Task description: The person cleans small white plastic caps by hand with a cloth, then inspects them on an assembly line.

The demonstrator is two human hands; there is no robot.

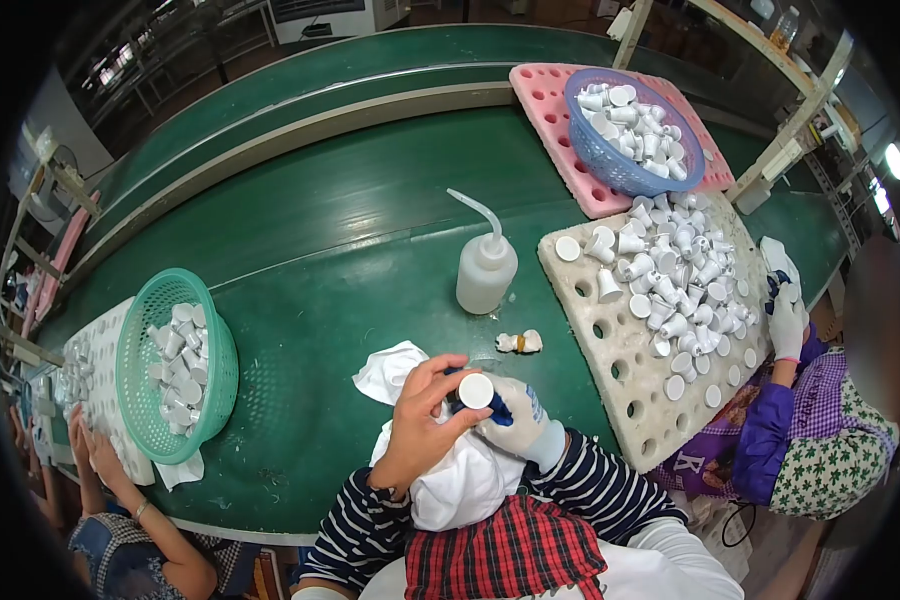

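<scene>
Between my two hands, just above the table edge, is a small white cup-shaped piece [476, 391] with its round flat end facing up. My bare left hand [425, 420] pinches it with thumb and fingers from the left. My right hand [518, 415], in a white glove with blue fingertips, grips it from the right and below; part of those fingers is hidden. A white cloth [460, 480] lies bunched under my hands, and another cloth part [390, 368] spreads on the table. Ahead stand a white squeeze bottle [487, 275] with a bent spout and a small tied cloth roll [519, 342].
Many similar pieces lie heaped on a pale foam board [590, 330] to the right. Behind it, a blue basket [585, 150] of them sits on a pink foam board [540, 95]. A green basket [225, 380] stands left. Co-workers' hands [788, 325] work on both sides.
</scene>
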